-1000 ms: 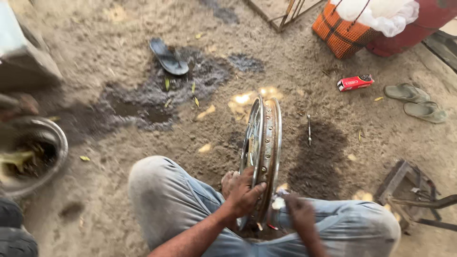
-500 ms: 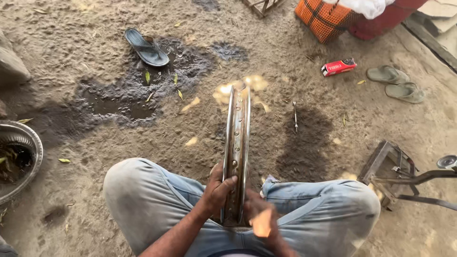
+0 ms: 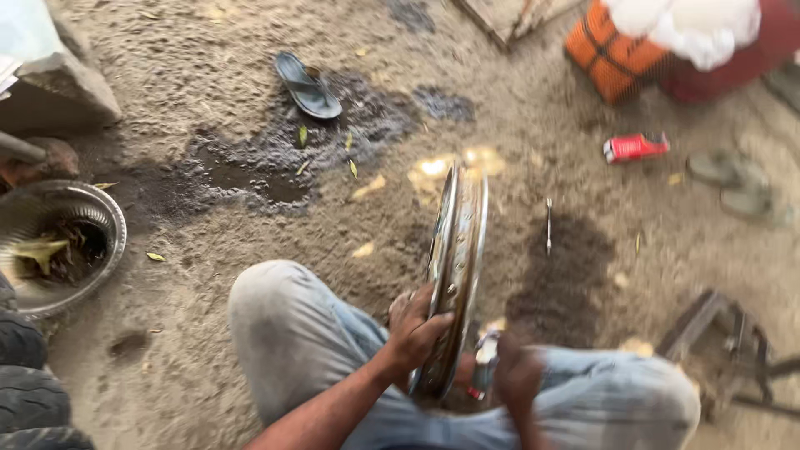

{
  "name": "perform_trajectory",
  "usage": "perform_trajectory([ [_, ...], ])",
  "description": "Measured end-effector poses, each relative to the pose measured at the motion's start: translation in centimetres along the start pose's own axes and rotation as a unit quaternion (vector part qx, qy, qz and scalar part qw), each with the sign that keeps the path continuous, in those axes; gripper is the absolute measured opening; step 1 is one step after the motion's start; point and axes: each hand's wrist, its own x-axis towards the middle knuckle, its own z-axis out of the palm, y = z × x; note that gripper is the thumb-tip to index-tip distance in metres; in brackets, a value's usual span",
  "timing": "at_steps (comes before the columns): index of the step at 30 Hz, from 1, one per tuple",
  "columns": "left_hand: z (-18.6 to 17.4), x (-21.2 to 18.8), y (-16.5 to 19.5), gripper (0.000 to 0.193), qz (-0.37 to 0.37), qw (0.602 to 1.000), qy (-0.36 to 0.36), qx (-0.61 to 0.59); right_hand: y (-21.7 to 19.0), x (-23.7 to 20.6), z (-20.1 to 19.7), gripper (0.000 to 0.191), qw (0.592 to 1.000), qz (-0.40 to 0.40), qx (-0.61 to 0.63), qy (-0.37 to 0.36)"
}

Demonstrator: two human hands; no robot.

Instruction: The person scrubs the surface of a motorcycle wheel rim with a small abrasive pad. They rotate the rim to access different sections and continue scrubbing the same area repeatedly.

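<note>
Metal, dull and shiny in patches, the wheel rim (image 3: pixel 454 267) stands upright on its edge between the person's knees, seen almost edge-on from above, its lower part down between the legs in faded blue trousers. The left hand (image 3: pixel 417 327) is clenched around the rim's near left side, fingers wrapped over the edge. The right hand (image 3: pixel 518 373) sits just beside the rim's lower right, blurred; it seems closed around a small object with a pale and reddish tip, but I cannot tell for certain what it grasps.

Dusty ground lies all around, with a dark wet stain (image 3: pixel 275 158) ahead and 1 dark sandal (image 3: pixel 307 85) lying at its far edge. A round metal basin (image 3: pixel 104 218) holding leaves and debris sits at the left, near black tyres (image 3: pixel 33 392) in the lower left corner. Farther right lie a red can (image 3: pixel 635 147), 2 greenish sandals (image 3: pixel 737 185), and an orange basket (image 3: pixel 612 54) beneath a white bag (image 3: pixel 692 25).
</note>
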Motion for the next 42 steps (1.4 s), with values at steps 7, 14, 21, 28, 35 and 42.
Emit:
perform_trajectory([
  [7, 0.8, 0.7, -0.3, 0.041, 0.01, 0.99, -0.055, -0.131, 4.6, -0.8, -1.1, 0.028, 0.988, 0.057, 0.104, -0.099],
  [14, 3.1, 0.6, -0.4, 0.061, 0.072, 0.994, -0.045, -0.073, 2.8, 9.9, 1.6, 0.023, 0.951, 0.047, 0.299, -0.062],
  [21, 0.2, -0.5, -0.9, 0.054, -0.014, 0.986, -0.012, -0.168, 2.0, -6.2, 0.9, 0.032, 0.954, 0.176, 0.176, -0.164],
  [28, 1.7, 1.0, 1.1, 0.045, 0.065, 0.994, -0.045, -0.078, 4.8, 4.5, -0.3, 0.047, 0.952, 0.218, 0.214, -0.034],
  [35, 1.6, 0.1, 0.2, 0.035, 0.027, 0.986, -0.063, -0.153, 0.5, 7.8, -0.3, 0.034, 0.966, 0.166, 0.19, -0.056],
  [42, 1.2, 0.6, -0.4, 0.043, 0.001, 0.987, -0.007, -0.163, -2.0, -5.3, -0.5, 0.029, 0.967, 0.097, 0.173, -0.16],
])
